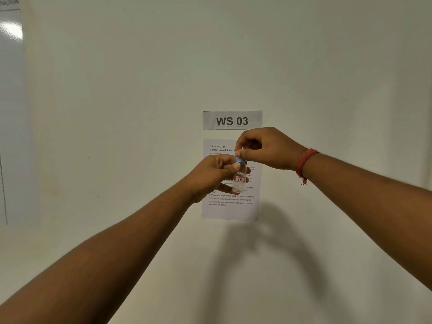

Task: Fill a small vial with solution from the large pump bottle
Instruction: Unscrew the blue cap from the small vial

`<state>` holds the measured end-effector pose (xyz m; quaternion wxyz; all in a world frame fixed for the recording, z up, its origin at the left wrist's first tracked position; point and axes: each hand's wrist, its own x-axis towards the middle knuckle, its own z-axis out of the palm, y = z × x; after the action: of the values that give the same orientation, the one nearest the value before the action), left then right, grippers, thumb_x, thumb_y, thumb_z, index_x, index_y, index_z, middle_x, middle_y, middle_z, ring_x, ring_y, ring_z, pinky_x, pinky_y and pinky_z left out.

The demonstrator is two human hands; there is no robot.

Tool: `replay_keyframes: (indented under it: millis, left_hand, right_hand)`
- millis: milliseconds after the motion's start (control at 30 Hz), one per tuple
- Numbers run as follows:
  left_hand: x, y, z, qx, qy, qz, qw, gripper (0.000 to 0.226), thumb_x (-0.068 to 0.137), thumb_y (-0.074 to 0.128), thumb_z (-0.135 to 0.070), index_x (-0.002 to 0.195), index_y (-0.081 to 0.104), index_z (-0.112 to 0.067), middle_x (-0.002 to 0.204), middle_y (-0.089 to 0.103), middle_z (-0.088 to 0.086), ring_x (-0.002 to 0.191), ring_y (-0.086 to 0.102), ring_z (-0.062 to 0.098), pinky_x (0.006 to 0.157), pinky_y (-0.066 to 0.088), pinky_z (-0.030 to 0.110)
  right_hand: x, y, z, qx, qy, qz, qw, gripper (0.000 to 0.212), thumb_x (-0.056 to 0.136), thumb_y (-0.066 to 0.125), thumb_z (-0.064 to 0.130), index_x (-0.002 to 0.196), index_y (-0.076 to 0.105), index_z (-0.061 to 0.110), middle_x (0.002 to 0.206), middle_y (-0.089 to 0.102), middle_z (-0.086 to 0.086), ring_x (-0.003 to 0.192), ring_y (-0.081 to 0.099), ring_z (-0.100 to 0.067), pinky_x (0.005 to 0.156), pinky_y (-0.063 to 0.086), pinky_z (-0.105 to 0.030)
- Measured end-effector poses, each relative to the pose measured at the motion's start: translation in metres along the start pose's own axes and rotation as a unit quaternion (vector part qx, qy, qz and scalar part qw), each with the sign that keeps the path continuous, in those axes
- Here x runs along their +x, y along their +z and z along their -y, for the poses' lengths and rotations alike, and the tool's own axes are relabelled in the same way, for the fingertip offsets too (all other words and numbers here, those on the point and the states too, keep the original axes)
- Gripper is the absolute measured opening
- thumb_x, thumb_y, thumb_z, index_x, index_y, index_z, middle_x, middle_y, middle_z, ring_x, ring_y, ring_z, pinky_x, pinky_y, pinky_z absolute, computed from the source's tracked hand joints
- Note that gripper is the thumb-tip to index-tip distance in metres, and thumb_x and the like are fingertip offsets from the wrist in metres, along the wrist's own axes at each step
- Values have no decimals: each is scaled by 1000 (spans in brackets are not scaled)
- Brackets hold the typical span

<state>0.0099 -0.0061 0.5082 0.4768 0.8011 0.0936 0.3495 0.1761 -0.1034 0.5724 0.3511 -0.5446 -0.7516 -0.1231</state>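
A small clear glass vial (240, 181) with a red-bordered label reading "7B" is held up in front of the wall. My left hand (214, 175) grips its body from the left. A blue cap (240, 159) sits on top of the vial, and my right hand (264, 148) pinches that cap from above with thumb and fingers. The large pump bottle is not in view.
Behind the hands, a printed instruction sheet (230, 206) hangs on the white wall under a paper sign reading "WS 03" (232, 120). A red thread band (304, 163) circles my right wrist. A glossy panel (10, 90) runs down the left edge.
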Motion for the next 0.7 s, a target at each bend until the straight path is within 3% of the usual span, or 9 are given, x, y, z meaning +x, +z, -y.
replay_keyframes:
  millis: [233,433,700]
  left_hand:
    - [-1,1,-2,6,-4,-5,1000,28,105,53,-20,126,66,-7,117,74,10,106,73,28,80,63,44]
    - [-2,-1,0,4,-8,-11,1000,27,104,54,-20,124,67,-6,117,74,11,107,73,28,83,63,48]
    - [-1,0,3,-4,-11,-8,1000,28,105,54,-21,125,67,-7,117,74,11,107,73,28,82,63,48]
  right_hand:
    - [2,1,0,8,-2,16,1000,17,81,63,21,92,69,33,82,69,4,76,61,-5,65,51,-11]
    - [2,1,-1,-7,-3,1,1000,11,87,66,36,97,67,33,77,64,9,71,57,3,63,45,-8]
    - [1,2,1,-2,7,5,1000,12,86,66,23,96,71,27,82,68,12,76,60,6,62,43,-3]
